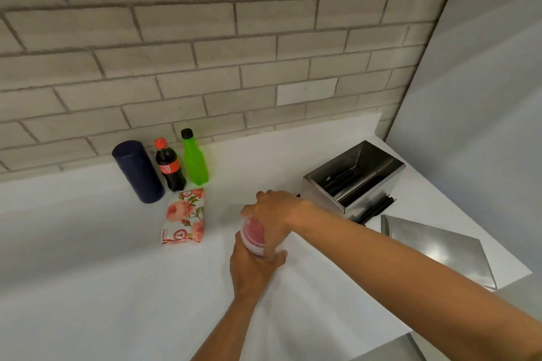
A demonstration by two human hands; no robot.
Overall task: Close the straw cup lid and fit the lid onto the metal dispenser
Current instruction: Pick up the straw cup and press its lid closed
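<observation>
Head view: 2 bottles, 1 dark cylinder (pixel 137 171), 1 floral packet (pixel 183 216), 1 open metal dispenser (pixel 353 179) and 1 loose metal lid (pixel 437 246) stand on the white counter (pixel 88 243). The left hand (pixel 253 267) wraps the straw cup (pixel 253 234) from below; the right hand (pixel 275 214) presses curled over its top, left of the dispenser.

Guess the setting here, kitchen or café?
Probably a drinks or snack counter, café-like: a white counter against a brick-tile wall, an open metal straw dispenser with its lid off, and soda bottles. Can't rule out a home kitchen.
</observation>
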